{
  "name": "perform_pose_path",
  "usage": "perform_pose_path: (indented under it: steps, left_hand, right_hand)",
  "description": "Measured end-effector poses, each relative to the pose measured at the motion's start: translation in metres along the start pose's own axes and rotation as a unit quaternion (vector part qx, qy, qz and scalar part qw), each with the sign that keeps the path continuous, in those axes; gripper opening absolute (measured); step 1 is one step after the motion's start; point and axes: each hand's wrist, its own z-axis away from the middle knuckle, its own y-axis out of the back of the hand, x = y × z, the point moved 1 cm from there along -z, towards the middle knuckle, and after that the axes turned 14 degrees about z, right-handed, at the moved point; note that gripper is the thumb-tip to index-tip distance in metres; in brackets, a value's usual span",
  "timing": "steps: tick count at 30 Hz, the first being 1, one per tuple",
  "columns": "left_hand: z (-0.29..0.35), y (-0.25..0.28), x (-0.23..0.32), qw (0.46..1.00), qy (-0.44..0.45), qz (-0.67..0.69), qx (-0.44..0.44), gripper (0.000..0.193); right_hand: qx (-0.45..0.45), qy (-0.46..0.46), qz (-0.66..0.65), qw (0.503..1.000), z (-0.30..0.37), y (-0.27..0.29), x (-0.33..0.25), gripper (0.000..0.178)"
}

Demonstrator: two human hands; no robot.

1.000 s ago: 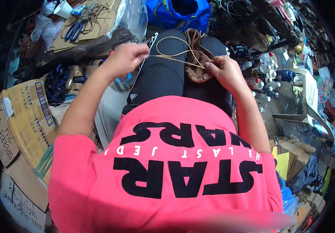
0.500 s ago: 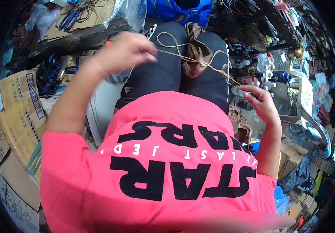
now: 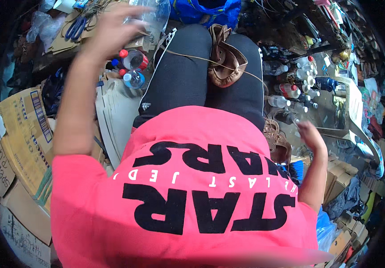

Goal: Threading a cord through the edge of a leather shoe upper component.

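A brown leather shoe upper point(image 3: 229, 71) rests between my thighs, with a thin tan lace point(image 3: 192, 56) running across it to both sides. My left hand point(image 3: 117, 29) is raised at the upper left, smeared by motion, with the lace's left end leading up toward its fingers. Off to the right, beside the bottles, my right hand point(image 3: 310, 135) is closed in a pinch on the lace's other side. The stretch of lace just before the right hand is hard to make out.
Plastic bottles point(image 3: 134, 79) stand left of my legs; several more bottles point(image 3: 289, 90) are on the right. Another brown shoe piece point(image 3: 278, 145) lies by my right hip. Cardboard boxes point(image 3: 20, 129) are at the left, a blue bag point(image 3: 228, 13) ahead, blue-handled scissors point(image 3: 75, 29) at upper left.
My hands have moved apart, the left one up and left, the right one down and right. The lace's loose loops over the shoe upper have been drawn out into a straighter line.
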Motion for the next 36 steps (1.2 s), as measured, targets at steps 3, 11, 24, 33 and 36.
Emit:
perform_pose_path:
  steps: [3,11,24,33,36]
  left_hand:
    - [-0.011,-0.091,0.046,0.948,-0.175,0.186,-0.19,0.029]
    - [-0.05,-0.144,0.064,0.906,-0.112,0.201,-0.355,0.021]
    - [-0.041,-0.166,0.047,0.798,0.038,0.413,-0.437,0.022]
    - [-0.037,-0.166,0.042,0.759,0.026,0.429,-0.49,0.031]
    - [-0.038,-0.166,0.044,0.758,0.016,0.414,-0.503,0.031]
  right_hand:
    - [0.135,0.18,-0.291,0.93,-0.003,0.039,-0.118,0.022]
    - [0.299,0.318,-0.22,0.872,-0.037,0.061,-0.196,0.013]
    - [0.277,0.325,-0.273,0.862,-0.035,0.032,-0.203,0.013]
    - [0.37,0.311,-0.201,0.852,-0.013,0.021,-0.211,0.021]
    - [0.376,0.311,-0.133,0.863,-0.01,0.025,-0.211,0.023]
